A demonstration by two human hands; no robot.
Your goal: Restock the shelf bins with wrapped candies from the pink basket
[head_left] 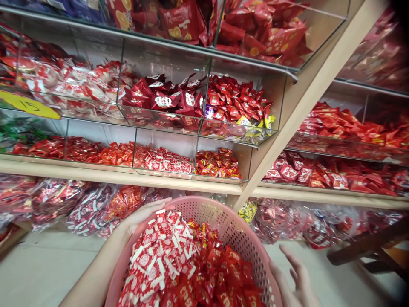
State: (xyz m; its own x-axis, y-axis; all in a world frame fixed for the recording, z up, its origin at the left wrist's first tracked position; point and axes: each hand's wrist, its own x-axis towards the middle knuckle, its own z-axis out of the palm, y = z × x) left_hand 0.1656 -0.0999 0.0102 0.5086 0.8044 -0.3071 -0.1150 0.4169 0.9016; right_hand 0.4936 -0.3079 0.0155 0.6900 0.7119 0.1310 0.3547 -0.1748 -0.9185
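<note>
A pink perforated plastic basket (255, 238) is in front of me at the bottom of the head view. Inside it, red-and-white wrapped candies (159, 251) fill the left side, and shiny red wrapped candies (214, 268) the right. My left hand (143, 217) holds the basket at its far left rim, its fingers partly hidden behind the rim. Beside the right wall is my right hand (295, 277), slightly blurred, its fingers apart. It lies against or very close to the basket's outside; I cannot tell whether it bears weight.
Wooden shelves (191, 183) ahead carry clear bins of wrapped candies (166, 160). A slanting wooden post (287, 115) divides them. Bagged candies (92, 209) lie beneath the lowest shelf. A yellow price tag (28, 104) hangs at left. Dark wooden furniture legs (367, 243) stand at lower right.
</note>
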